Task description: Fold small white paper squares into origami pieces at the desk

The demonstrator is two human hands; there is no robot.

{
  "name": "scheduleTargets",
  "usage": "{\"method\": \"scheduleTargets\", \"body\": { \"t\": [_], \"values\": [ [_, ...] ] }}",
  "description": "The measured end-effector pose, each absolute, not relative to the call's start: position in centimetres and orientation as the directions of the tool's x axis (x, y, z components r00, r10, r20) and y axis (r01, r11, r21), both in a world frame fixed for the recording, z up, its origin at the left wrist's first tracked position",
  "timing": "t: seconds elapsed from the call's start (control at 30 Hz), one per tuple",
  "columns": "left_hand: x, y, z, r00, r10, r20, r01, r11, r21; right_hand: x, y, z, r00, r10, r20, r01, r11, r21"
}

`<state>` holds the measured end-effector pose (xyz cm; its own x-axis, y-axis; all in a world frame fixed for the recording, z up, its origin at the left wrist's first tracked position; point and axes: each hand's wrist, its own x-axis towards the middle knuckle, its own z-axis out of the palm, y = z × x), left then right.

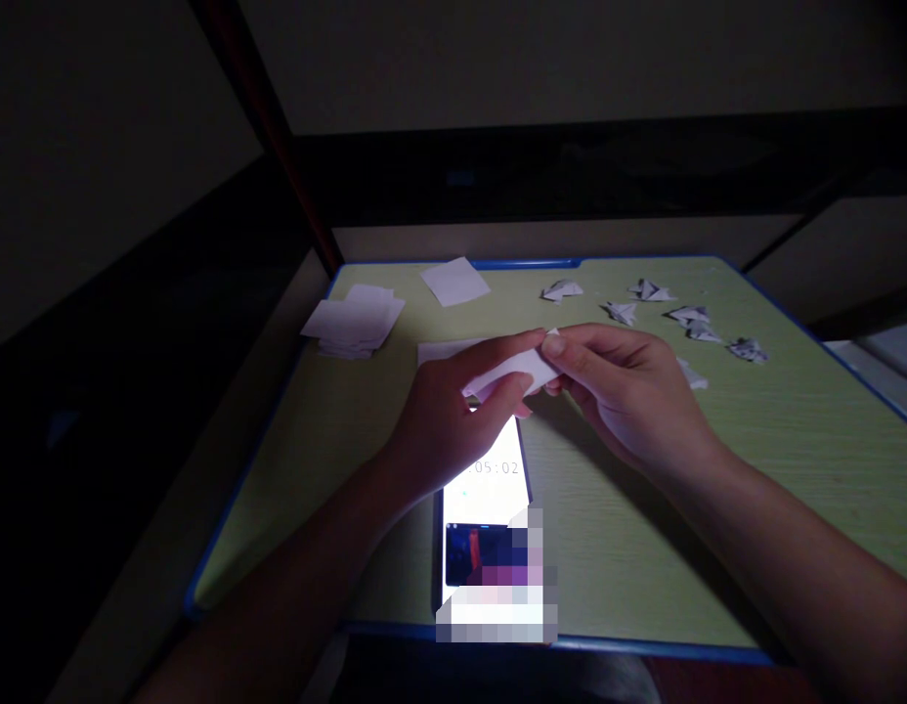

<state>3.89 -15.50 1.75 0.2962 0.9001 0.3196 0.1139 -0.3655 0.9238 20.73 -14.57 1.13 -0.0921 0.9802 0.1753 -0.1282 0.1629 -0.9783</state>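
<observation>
A folded piece of white paper (pixel 513 374) is held between both hands above the middle of the table. My left hand (pixel 460 406) pinches its left part, thumb in front and fingers behind. At the paper's upper right corner, my right hand (pixel 629 386) grips with the thumb and bent fingers. Below the hands lies a lit phone (pixel 490 489) showing digits, partly covered by my left hand and a pixelated patch. Another white sheet (pixel 443 350) shows just behind my left hand, mostly hidden.
A stack of white paper squares (pixel 355 318) lies at the left, with a single paper square (pixel 455 282) near the back edge. Several folded paper figures (pixel 621 312) are spread over the back right. The green table (pixel 292 469) has a blue rim; surroundings are dark.
</observation>
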Motion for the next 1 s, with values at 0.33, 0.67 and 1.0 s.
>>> {"method": "scheduleTargets", "body": {
  "t": [0.33, 0.67, 1.0],
  "values": [
    [3.9, -15.2, 1.7, 0.311, 0.904, 0.293, 0.11, -0.34, 0.934, 20.7, -14.6, 1.6, -0.056, 0.965, 0.257, -0.141, 0.247, -0.959],
    [4.0, -15.3, 1.7, 0.313, 0.9, 0.303, 0.078, -0.342, 0.936, 20.8, -14.6, 1.7, -0.046, 0.955, 0.294, -0.05, 0.291, -0.955],
    [3.9, -15.2, 2.0, 0.291, 0.925, 0.243, 0.039, -0.265, 0.964, 20.8, -14.8, 2.5, -0.079, 0.946, 0.314, 0.07, 0.319, -0.945]
  ]
}}
